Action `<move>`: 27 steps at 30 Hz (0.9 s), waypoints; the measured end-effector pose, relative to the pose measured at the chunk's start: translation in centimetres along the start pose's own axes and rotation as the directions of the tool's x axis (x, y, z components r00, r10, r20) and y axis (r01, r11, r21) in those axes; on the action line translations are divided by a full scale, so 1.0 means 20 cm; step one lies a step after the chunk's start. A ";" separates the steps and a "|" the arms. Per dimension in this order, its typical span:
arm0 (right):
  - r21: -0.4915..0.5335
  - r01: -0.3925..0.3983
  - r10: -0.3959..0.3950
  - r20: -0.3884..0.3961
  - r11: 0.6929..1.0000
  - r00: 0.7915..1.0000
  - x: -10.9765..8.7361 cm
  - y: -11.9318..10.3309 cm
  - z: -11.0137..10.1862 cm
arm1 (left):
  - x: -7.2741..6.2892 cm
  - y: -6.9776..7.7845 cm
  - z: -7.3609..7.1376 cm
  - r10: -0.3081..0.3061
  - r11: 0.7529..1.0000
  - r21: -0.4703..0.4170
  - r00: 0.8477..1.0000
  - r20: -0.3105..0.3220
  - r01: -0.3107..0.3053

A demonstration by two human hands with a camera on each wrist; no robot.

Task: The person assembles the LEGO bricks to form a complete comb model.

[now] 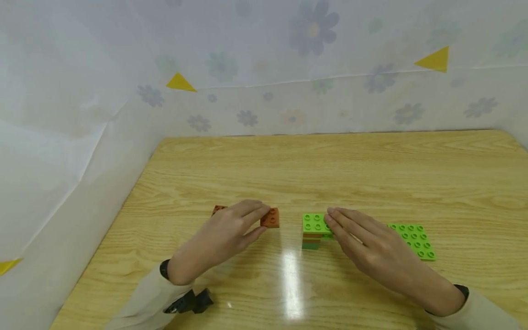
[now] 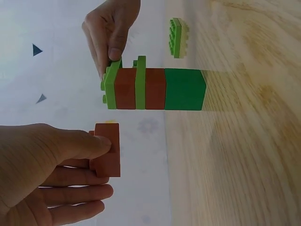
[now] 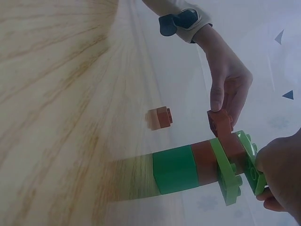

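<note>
In the head view my left hand [image 1: 227, 229] pinches a reddish-brown toy building brick [image 1: 270, 219] between thumb and fingers, held above the table left of a stack. The stack has a dark green brick [image 2: 185, 89] at the bottom, then a brown brick [image 2: 155, 89], a light green plate [image 2: 140, 89], another brown brick [image 2: 125, 89] and a light green top plate [image 1: 312, 223]. Both light green plates stick out past the bricks. My right hand [image 1: 379, 250] grips the top plate by its overhanging end, with the thumb at its edge; some fingertips are hidden.
Another brown brick [image 1: 217, 209] lies on the table, partly behind the left hand. A studded light green plate [image 1: 421, 238] rests to the right, partly covered by the right hand. White flower-patterned sheeting [image 1: 264, 101] borders the wooden table [image 1: 330, 174] at the back and left.
</note>
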State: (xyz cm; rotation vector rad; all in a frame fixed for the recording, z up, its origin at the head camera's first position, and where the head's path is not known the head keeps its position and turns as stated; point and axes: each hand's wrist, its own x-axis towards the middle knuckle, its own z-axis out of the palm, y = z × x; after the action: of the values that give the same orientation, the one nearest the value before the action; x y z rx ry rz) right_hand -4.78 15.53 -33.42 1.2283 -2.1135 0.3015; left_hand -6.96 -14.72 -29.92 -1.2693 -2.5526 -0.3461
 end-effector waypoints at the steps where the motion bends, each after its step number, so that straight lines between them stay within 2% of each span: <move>1: 0.001 -0.001 0.001 0.002 1.000 1.000 0.00 0.00 0.00 | 0.00 0.00 0.00 -0.002 1.000 -0.010 1.000 0.002 0.002; 11: 0.011 -0.014 0.013 0.035 1.000 0.999 0.00 0.01 0.00 | 0.05 0.06 -0.03 -0.002 0.996 -0.089 1.000 0.019 0.004; 15: 0.011 -0.032 0.031 0.065 0.999 0.997 -0.01 0.01 -0.01 | 0.08 0.09 -0.03 0.012 0.990 -0.139 1.000 -0.002 -0.012; 19: 0.011 -0.044 0.043 0.086 0.999 0.995 -0.01 0.00 -0.01 | 0.11 0.11 -0.02 0.034 0.990 -0.132 0.999 -0.035 -0.038; 27: 0.031 -0.029 0.027 0.056 0.999 0.998 -0.01 0.00 0.00 | 0.16 0.15 0.00 0.064 0.985 -0.154 0.996 -0.067 -0.074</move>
State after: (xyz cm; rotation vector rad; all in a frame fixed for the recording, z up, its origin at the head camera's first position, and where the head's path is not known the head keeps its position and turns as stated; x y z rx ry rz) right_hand -4.73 15.77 -33.52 1.2397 -2.1824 0.3183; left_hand -6.43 -10.48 -28.59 -1.3752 -2.4636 -0.5719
